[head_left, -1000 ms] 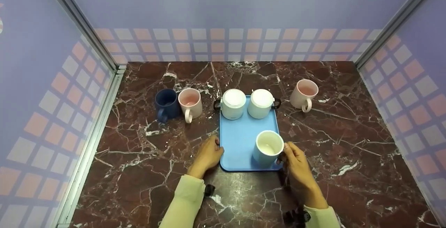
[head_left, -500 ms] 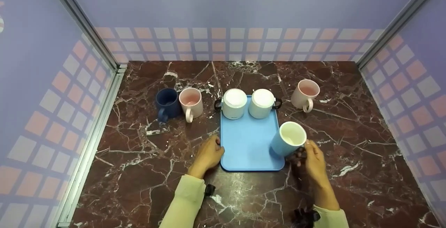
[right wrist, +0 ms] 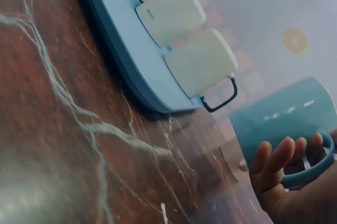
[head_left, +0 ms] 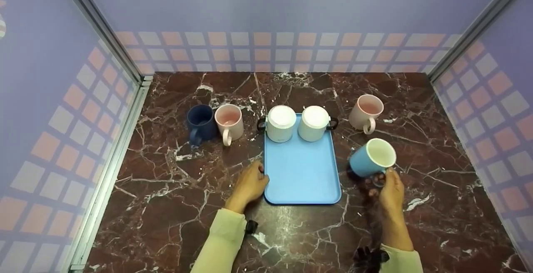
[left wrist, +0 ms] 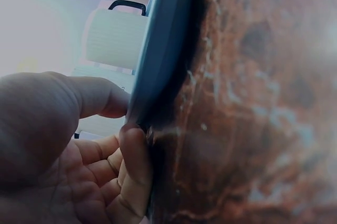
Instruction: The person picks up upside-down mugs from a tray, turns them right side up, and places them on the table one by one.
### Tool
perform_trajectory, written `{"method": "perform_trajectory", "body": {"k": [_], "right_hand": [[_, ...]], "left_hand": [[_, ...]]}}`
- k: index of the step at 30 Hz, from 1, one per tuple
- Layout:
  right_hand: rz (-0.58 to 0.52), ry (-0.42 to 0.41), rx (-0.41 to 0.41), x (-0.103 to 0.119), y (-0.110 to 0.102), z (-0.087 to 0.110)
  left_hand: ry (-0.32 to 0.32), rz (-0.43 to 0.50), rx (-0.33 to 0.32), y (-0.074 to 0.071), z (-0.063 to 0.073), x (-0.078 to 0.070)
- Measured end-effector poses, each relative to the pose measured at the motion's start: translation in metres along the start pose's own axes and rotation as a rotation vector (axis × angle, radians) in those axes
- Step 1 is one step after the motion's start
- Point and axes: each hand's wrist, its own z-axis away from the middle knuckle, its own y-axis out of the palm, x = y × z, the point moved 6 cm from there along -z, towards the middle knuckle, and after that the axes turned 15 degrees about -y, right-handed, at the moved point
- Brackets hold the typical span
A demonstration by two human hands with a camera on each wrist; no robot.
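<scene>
Print (right wrist: 150,14) on white mug (right wrist: 174,16) is illegible; right hand (head_left: 392,191) holds blue mug (head_left: 363,161).

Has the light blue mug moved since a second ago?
Yes: in the head view, the light blue mug went right, from over the tray to past its edge.

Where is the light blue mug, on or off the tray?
Off the tray: in the head view, tabletop shows between its right edge and the light blue mug, whose handle the right hand holds.
</scene>
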Motion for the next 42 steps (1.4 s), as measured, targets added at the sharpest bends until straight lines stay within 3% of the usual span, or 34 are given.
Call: {"method": "perform_trajectory", "body": {"k": [16, 27, 42], "right_hand": [[-0.077, -0.027, -0.175, 0.003, -0.025, -0.034], [0.001, -0.016, -0.197, 0.003, -0.031, -0.063], [-0.037, 0.043, -0.195, 0.012, -0.021, -0.108]], "left_hand": [[-0.023, -0.005, 0.015, -0.001, -0.003, 0.001], [-0.011, -0.007, 0.001, 0.000, -0.003, 0.001], [-0.007, 0.007, 0.010, 0.000, -0.003, 0.002]]}}
